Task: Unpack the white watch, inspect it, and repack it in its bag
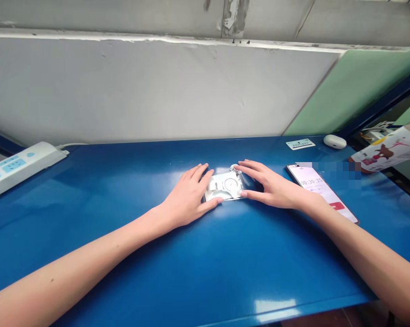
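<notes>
A flat, silver rectangular piece (224, 185) with a round marking, perhaps a hard drive, lies on the blue table (205, 259) in front of me. My left hand (187, 195) rests at its left side, fingers stretched out, the thumb along the near edge. From the right comes my right hand (271, 184), its fingers apart, the thumb at the near right corner. The right index and middle fingertips are at a small, shiny round part (235, 168) by the far right corner. Whether that part is attached, I cannot tell.
Right of my right hand lies a phone (318, 190) showing a timer. Beyond it are a card (300, 144), a white rounded case (334, 141) and a tilted printed container (392, 147). A white power strip (24, 165) sits at the left, before the wall (150, 91).
</notes>
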`<action>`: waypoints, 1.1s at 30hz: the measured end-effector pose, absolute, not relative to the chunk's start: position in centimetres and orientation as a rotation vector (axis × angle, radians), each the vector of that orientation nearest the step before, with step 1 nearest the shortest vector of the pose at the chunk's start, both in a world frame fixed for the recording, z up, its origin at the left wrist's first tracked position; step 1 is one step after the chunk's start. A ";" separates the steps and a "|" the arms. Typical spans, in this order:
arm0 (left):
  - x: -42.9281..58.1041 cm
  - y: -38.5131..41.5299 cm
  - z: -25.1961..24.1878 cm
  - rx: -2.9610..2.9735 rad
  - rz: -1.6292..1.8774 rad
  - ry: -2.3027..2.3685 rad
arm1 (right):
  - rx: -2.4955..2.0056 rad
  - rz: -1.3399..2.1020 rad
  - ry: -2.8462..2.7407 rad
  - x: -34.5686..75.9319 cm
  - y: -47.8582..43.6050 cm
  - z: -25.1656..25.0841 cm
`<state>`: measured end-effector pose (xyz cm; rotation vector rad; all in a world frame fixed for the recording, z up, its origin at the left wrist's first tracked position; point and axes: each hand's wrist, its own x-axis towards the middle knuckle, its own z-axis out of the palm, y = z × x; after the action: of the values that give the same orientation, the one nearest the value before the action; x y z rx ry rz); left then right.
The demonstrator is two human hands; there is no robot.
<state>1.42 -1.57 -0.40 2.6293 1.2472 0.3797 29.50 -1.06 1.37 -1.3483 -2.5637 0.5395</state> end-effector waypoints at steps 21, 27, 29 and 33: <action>0.3 0.1 0.2 2.756 0.413 1.073 | -1.270 0.481 -2.614 30.2 -1.1 1.4; 0.2 0.0 0.3 2.746 0.432 1.048 | -1.246 0.468 -2.665 30.8 -0.9 1.4; 0.2 0.1 0.4 2.739 0.432 1.046 | -1.231 0.458 -2.674 30.8 -0.9 1.4; 0.2 0.1 0.6 2.721 0.403 1.050 | -1.097 0.351 -2.633 30.2 -0.9 1.4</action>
<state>0.16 0.13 0.62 2.7209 1.0505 0.4028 30.24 -0.94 1.45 -1.0971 -2.6331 0.3511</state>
